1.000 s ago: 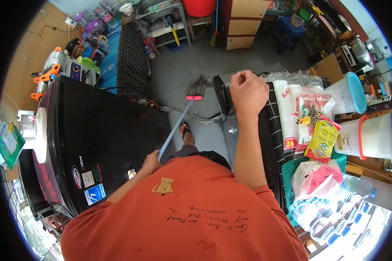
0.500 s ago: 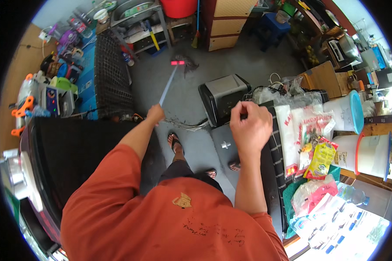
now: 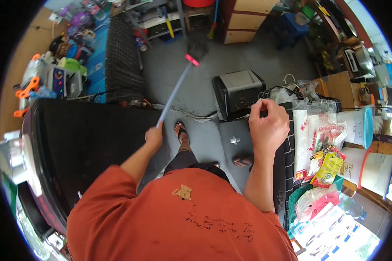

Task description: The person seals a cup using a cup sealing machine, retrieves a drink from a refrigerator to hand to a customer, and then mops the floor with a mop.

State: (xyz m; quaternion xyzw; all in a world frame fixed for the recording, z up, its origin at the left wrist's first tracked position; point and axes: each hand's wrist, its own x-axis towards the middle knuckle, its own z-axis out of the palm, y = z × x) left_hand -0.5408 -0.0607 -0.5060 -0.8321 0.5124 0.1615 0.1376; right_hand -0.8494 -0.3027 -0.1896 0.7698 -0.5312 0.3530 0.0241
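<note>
Mop slants from the left hand, wrapped round its handle, to the floor. The right hand is loosely closed, seemingly on nothing. Mopping looks under way; which floor is done or left, I cannot tell. Counted: one mop, one broom, one blue stool.

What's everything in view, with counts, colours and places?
mop: 1, pink and blue, upper centre
broom: 1, blue handle, top centre
drawer cabinet: 1, tan, top
stool: 1, blue, upper right
bin: 1, black and grey, centre
large appliance: 1, black, left
lidded tubs: at least 2, whitish, right
packet: 1, yellow, right
plastic bags: several, white and clear, right
bottles: several, clear, lower right
clutter: uncountable, mixed, upper left
shirt: 1, orange, bottom
left hand: 1, bare, on mop handle
right hand: 1, bare, right of centre
</note>
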